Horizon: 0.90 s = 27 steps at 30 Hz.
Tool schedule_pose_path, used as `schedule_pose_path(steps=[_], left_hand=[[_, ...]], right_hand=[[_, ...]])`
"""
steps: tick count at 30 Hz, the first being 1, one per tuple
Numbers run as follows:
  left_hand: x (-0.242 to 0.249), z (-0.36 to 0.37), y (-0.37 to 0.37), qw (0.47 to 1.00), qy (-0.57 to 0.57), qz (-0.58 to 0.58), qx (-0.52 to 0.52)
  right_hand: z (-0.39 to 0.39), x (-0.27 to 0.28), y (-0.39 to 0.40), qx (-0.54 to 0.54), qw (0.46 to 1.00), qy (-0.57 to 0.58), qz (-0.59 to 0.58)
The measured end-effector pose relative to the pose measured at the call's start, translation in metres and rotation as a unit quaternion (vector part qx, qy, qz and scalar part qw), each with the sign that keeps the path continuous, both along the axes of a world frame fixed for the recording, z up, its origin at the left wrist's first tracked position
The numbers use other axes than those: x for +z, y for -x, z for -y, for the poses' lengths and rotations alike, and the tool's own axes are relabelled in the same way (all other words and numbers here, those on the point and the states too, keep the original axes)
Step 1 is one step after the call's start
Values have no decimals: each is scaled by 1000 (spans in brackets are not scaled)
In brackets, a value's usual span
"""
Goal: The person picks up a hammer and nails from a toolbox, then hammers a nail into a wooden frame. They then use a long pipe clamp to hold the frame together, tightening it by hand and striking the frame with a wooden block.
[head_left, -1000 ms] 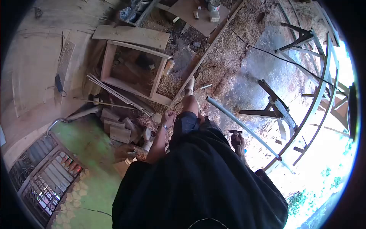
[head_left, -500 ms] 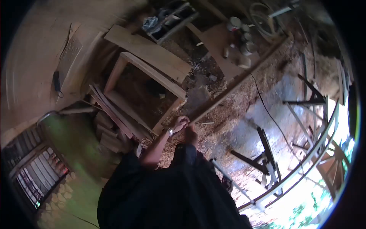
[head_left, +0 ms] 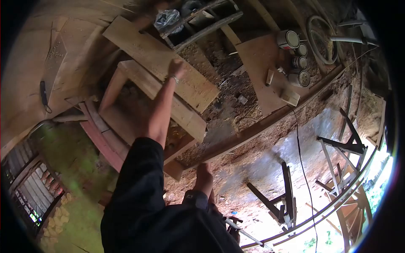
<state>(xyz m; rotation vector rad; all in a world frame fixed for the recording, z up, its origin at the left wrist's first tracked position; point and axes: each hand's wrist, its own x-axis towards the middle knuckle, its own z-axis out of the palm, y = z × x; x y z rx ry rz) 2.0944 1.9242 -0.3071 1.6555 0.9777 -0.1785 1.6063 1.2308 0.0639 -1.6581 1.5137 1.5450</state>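
One pale wooden plank [head_left: 160, 63], flat, broad, rough-sawn.
Lies slanted across an open wooden frame [head_left: 143, 105], beside a crate [head_left: 198, 19]. Left hand [head_left: 176, 67] reaches over its surface; finger spread cannot be told. Right hand out of view. Paint tins [head_left: 295, 59] stand well apart.
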Motion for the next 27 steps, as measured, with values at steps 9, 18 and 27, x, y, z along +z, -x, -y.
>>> schedule_pose_path(steps=[9, 18, 27], left_hand=[[-60, -80, -74, 989, 50, -94, 100], [-62, -98, -85, 988, -36, -150, -5], [-3, -24, -108, 947, 243, -73, 198]], right_hand=[[-1, -30, -29, -40, 999, 26, -26], [20, -10, -33, -67, 997, 41, -27], [32, 3, -31, -106, 993, 43, -32]])
